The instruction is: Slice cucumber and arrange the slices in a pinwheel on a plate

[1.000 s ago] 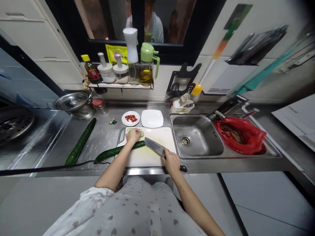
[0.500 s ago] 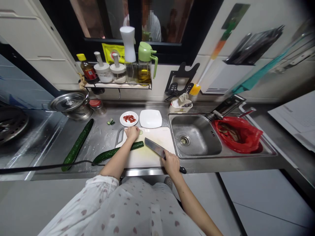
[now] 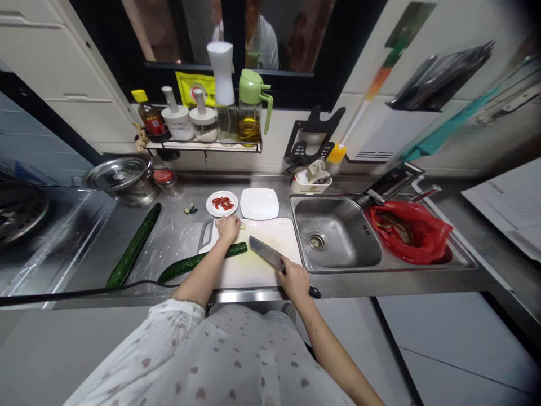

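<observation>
At the back left of the white cutting board [image 3: 274, 276], my left hand [image 3: 229, 228] has its fingers bent and closed at a pale cucumber slice [image 3: 242, 226]; part of what lies under the fingers is hidden. My right hand [image 3: 295, 278] grips the black handle of a kitchen knife [image 3: 266, 252], its blade resting low over the board and pointing away to the left. Between them, a cut cucumber [image 3: 236, 248] lies partly on the board, passing under my left forearm. Its cut end is just left of the blade, apart from it.
Behind the board stand a plate of chopped red pieces [image 3: 223, 212] and a white square plate [image 3: 259, 204]. A whole cucumber [image 3: 134, 248] and cucumber scraps [image 3: 191, 208] lie left. The sink [image 3: 338, 237] and a red bag [image 3: 431, 237] are right. A shelf [image 3: 203, 146] holds bottles.
The view has shifted very slightly. Both hands, the knife and the cut cucumber stay practically where they were.
</observation>
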